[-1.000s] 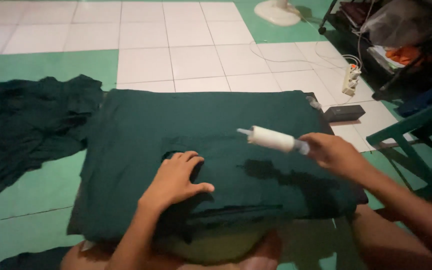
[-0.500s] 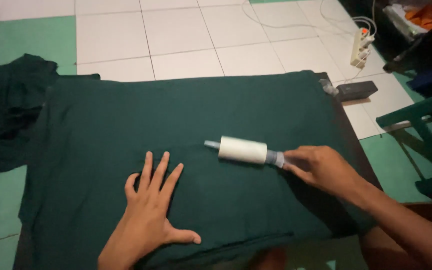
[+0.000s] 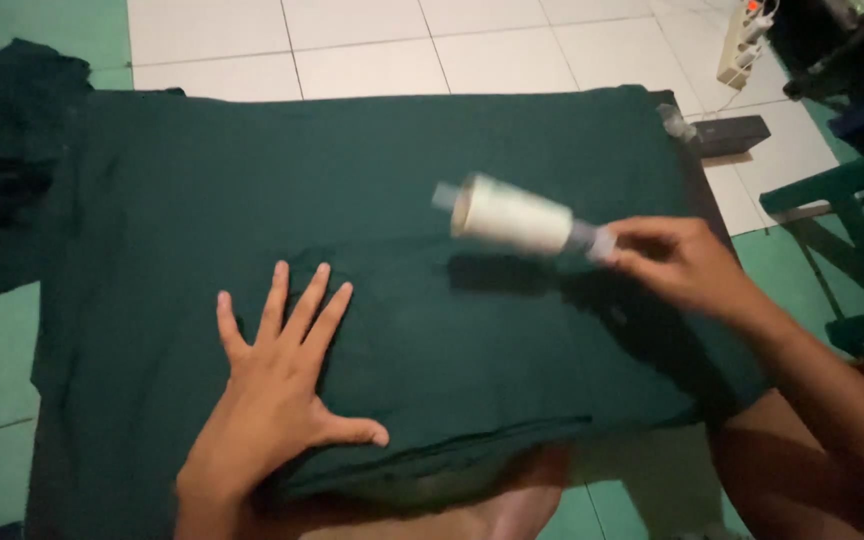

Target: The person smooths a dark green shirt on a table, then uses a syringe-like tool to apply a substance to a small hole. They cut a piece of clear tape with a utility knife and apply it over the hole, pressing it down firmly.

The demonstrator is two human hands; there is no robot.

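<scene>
Pressing flat, fingers spread: left hand [image 3: 274, 400] on green cloth [image 3: 452, 200] | right hand [image 3: 677, 265] gripping lint roller [image 3: 512, 215]

No packages, labels, signs or screens are visible. The view takes in only dark green cloth, tiled floor and furniture at the right edge; none of these carries a label or display that can be made out. The blurred items at the upper right corner cannot be identified.

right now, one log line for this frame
left hand flat on green cloth | right hand holds lint roller above cloth
</scene>
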